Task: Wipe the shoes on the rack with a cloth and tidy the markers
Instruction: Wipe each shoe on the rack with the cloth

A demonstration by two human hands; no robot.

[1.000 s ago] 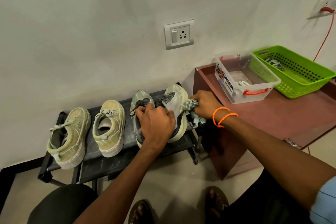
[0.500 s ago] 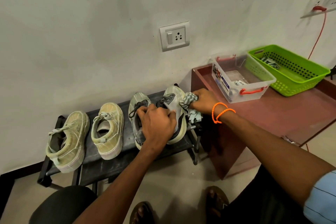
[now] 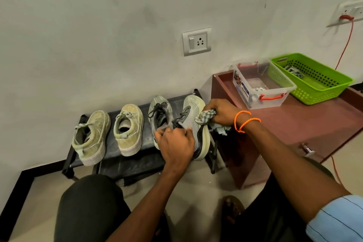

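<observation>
Head view: low black metal shoe rack (image 3: pixel 110 124) against a pale wall, carrying four shoes in a row. At left, two worn beige canvas lace-up shoes (image 3: pixel 92 137), heels toward the camera, then a grey sneaker with dark laces (image 3: pixel 160 113), then at the right end a grey sneaker with a thick cream sole (image 3: pixel 196 122), tilted onto its side. Left hand (image 3: pixel 175 146) on the heel half of that tilted sneaker, grip closed on its collar, fingertips just beside the laces. Right hand (image 3: pixel 220 112), two orange cord bracelets (image 3: pixel 245 121) at the wrist, grip clamped on a bunched grey-and-white checked cloth (image 3: pixel 206 117), pressed against the sneaker's upper side near the toe, loose end hanging past the rack's edge. Just right of the rack, a reddish-brown wooden table (image 3: pixel 306 122) holding a clear plastic box with orange handles (image 3: pixel 261 86) and, touching it, a bright green perforated plastic basket (image 3: pixel 314 82). Markers too unclear to tell. Grey wall socket (image 3: pixel 196 41) above the rack.
</observation>
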